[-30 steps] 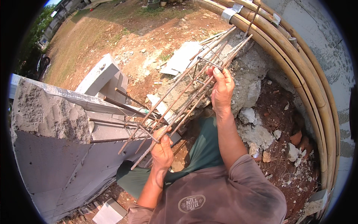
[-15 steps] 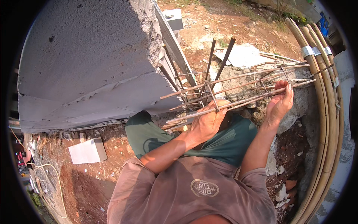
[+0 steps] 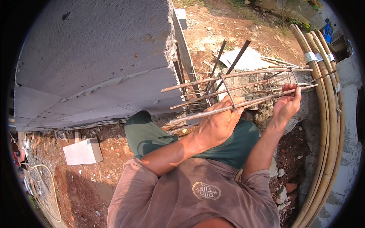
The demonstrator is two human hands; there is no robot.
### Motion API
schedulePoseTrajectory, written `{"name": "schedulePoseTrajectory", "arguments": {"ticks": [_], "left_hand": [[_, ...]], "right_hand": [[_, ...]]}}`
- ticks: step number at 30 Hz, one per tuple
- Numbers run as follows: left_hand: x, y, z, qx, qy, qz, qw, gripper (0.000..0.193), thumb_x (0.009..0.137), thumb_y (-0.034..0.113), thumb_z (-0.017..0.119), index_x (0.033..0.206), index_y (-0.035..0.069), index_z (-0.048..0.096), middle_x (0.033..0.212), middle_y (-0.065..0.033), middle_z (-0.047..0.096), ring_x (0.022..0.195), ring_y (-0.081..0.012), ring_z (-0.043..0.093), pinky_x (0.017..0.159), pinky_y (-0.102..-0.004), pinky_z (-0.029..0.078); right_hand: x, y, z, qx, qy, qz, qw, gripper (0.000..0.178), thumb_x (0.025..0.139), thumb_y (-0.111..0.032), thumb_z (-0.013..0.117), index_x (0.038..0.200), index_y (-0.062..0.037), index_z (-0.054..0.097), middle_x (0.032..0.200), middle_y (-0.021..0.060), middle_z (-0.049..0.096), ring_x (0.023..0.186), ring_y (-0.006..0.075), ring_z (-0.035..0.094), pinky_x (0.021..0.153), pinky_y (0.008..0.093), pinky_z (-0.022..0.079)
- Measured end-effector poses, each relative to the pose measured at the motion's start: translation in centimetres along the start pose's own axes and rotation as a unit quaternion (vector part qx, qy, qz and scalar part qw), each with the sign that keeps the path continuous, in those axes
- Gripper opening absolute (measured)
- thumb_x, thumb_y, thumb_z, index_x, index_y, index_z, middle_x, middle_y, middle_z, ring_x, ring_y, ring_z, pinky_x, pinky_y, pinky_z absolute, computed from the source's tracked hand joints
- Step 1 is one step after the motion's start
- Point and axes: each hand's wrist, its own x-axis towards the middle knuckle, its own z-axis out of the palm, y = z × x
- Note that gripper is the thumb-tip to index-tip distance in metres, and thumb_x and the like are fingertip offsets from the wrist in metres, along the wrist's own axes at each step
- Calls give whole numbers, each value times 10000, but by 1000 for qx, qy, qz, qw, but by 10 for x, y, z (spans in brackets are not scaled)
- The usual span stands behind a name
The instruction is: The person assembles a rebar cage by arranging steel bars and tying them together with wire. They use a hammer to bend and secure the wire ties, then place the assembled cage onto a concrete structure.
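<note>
A rusty rebar cage (image 3: pixel 243 87) of long bars and square stirrups lies nearly level in front of me. My left hand (image 3: pixel 218 123) grips its lower bar next to a stirrup. My right hand (image 3: pixel 287 104) is closed on the same lower bar farther toward the cage's far end. Two dark bars (image 3: pixel 228 62) stick up behind the cage. The cage's near end pokes past the corner of a grey block wall (image 3: pixel 95 64).
A bundle of tan pipes (image 3: pixel 327 114) bound with grey tape curves down the right side. A pale block (image 3: pixel 81 152) lies on the red soil at lower left. Rubble and a concrete lump (image 3: pixel 266 114) sit below the cage. A white cord (image 3: pixel 47 178) runs at far left.
The view has swung round: the wall now fills the upper left. The cage has gone from steeply slanted to nearly level, and both hands have kept their hold on it.
</note>
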Motion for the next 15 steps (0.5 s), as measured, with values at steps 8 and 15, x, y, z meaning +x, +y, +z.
{"name": "schedulePoseTrajectory", "arguments": {"ticks": [8, 15], "left_hand": [[-6, 10, -22, 117, -119, -73, 983, 359, 913, 238, 561, 1172, -9, 529, 1073, -169, 580, 954, -321, 564, 827, -394, 418], [-35, -5, -49, 252, -108, -25, 961, 417, 800, 250, 691, 1116, 0, 582, 1112, -146, 592, 987, -324, 563, 881, -407, 418]], "right_hand": [[1, 8, -8, 9, 4, -11, 1000, 227, 953, -223, 524, 926, -2, 570, 849, 72, 575, 806, 169, 562, 801, 309, 467], [-4, 16, -9, 24, 5, -18, 1000, 193, 955, -186, 513, 921, -1, 556, 865, 67, 568, 803, 147, 555, 788, 304, 477]]}}
